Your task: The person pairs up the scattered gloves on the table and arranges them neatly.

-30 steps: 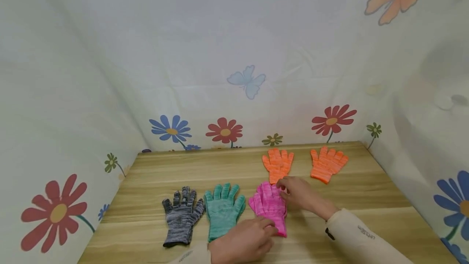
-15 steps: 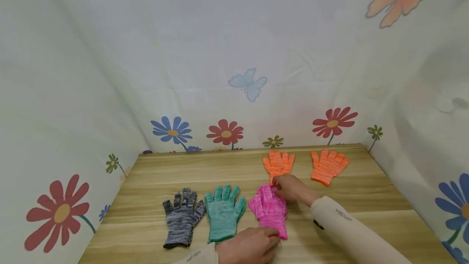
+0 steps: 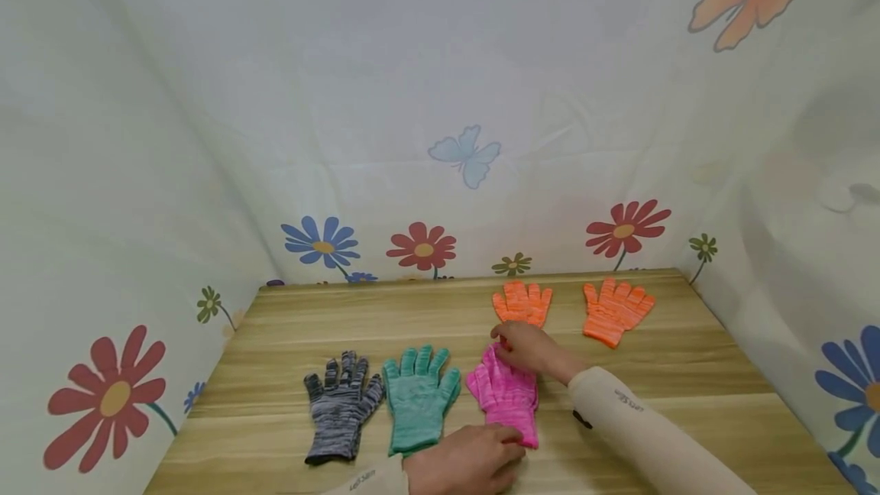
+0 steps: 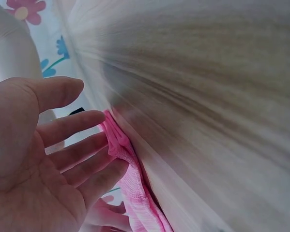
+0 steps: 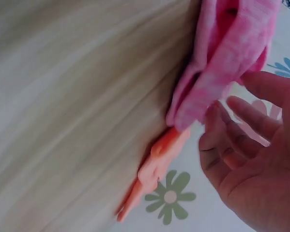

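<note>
A pink knit glove [image 3: 512, 403] lies flat on the wooden table, fingers toward the back wall, with another glove layer showing at its left side. At its cuff is my left hand [image 3: 467, 461]; in the left wrist view its straight fingertips touch the pink cloth [image 4: 135, 191]. My right hand [image 3: 532, 350] is over the glove's finger end. In the right wrist view its fingers are loosely bent beside the pink fingertips [image 5: 193, 106], the thumb close against the cloth. The right hand partly hides the cuff of an orange glove [image 3: 522, 304] behind.
A teal glove [image 3: 419, 399] and a grey-black glove [image 3: 340, 407] lie to the left of the pink one. Another orange glove [image 3: 616, 312] is at the back right. Flower-printed white curtains [image 3: 371, 174] close in the wooden table [image 3: 296, 319] at the back and sides.
My right hand has slid leftward across the pink glove's finger end. The left hand has moved slightly down and right along the cuff. The pink glove's fingers lie closer together.
</note>
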`<state>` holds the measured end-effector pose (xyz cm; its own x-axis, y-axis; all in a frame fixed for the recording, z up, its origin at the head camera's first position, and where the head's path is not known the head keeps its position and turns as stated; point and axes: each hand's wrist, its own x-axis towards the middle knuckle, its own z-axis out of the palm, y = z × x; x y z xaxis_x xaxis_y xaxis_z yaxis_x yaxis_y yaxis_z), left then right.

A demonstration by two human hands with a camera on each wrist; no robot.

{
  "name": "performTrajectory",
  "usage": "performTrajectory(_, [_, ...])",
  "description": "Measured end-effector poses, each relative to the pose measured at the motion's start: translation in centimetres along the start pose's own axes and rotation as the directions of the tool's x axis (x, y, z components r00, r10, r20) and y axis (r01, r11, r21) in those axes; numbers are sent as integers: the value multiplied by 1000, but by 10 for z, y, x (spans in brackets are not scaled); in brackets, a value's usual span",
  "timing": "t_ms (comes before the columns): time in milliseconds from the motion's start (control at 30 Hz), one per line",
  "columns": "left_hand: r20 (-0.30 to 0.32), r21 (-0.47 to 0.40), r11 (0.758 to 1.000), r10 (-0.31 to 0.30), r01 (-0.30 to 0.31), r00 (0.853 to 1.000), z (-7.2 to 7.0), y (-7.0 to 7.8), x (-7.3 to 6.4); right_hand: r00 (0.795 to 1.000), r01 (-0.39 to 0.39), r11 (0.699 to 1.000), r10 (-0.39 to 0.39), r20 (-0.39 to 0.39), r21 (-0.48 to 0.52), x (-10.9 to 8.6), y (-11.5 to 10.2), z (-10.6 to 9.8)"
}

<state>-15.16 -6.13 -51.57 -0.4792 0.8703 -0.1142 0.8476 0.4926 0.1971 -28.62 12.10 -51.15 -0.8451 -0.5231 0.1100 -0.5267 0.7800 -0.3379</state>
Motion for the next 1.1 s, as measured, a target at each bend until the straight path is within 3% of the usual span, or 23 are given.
performTrajectory(167, [-11, -3, 1000, 11, -11, 1000, 0, -1, -3, 1000, 9, 999, -9, 9, -52, 10, -4, 12])
performTrajectory(533, [5, -32, 999, 17, -17, 1000, 1, -3, -4, 998, -44, 998, 42, -44, -42, 16, 1, 10])
performTrajectory(733, [-1, -33, 999, 28, -28, 1000, 1, -3, -3, 993, -113, 994, 113, 30, -11, 15, -10, 10])
performTrajectory(1000, [2, -31, 999, 26, -26, 1000, 0, -2, -4, 999, 47, 992, -49, 21, 113, 17, -8, 14])
performTrajectory(1100, [9, -28, 999, 15, -15, 1000, 0, -3, -3, 999, 49, 997, -50, 4, 65, 17, -6, 16])
